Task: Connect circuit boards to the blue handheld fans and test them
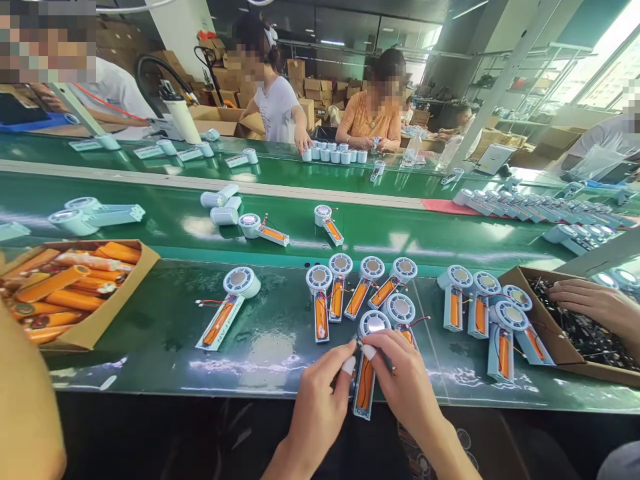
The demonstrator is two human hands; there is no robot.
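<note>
Gently does it: both hands at the neck of one round-headed unit (375, 324)

Nearest me is the unit's handle end, seemingly jutting past the front edge of the desk (165, 313). Its open channel shows an orange cell (366, 392) with dark wire lying over it. My left hand (320, 390) is just left of the unit, my right hand (407, 370) just right, the fingers closed in a pinch on a small piece (359, 343) above its neck; whether that is a plug or a wire end, I can't tell. The round head shows just beyond my fingertips.

I judge the unit light and stiff, its smooth shell apt to slide; the wire looks soft and easily strained. I'd grip the handle's side walls, clear of the wire, and steady the head by its rim.

Just beyond the unit lie matching units (372, 268). Well to its left is a carton (115, 317) of orange cells; well to its right, a carton (590, 369) of dark parts, another person's hand (595, 303) in it. Farthest beyond the unit, across a green strip (425, 233), sits a co-worker in orange (373, 117).
</note>
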